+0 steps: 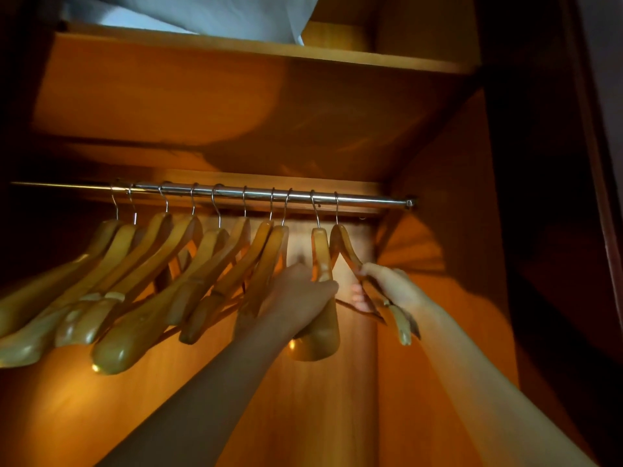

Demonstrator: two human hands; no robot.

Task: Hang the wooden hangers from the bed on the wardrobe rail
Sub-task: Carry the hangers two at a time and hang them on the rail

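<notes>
Wooden hangers, ten by their hooks, hang in a row on the chrome rail (371, 199) of the wardrobe. Both hands reach up to the two at the right end. The left hand (296, 298) is wrapped round the second hanger from the right (322, 247), with its fingers curled over the near arm about halfway down. That hanger's broad rounded end sticks out below the hand. The right hand (391, 284) holds the rightmost hanger (347, 247), thumb and fingers closed round its near arm, fingertips showing beside the thin lower bar. The arm's tip shows beyond the hand at the lower right. The two hands are near each other but apart, with a strip of the lit back panel (344, 288) between them. Both hooks sit over the rail.

Each hanger's long axis runs across the rail, front to back. The left hand's hanger points its near end almost straight at the camera. The rightmost one is turned, its near arm slanting to the lower right. The eight other hangers (202, 264) crowd to the left, their near ends fanning toward the lower left. Above the rail runs a wooden shelf (236, 50) carrying pale bedding (202, 11).
</notes>
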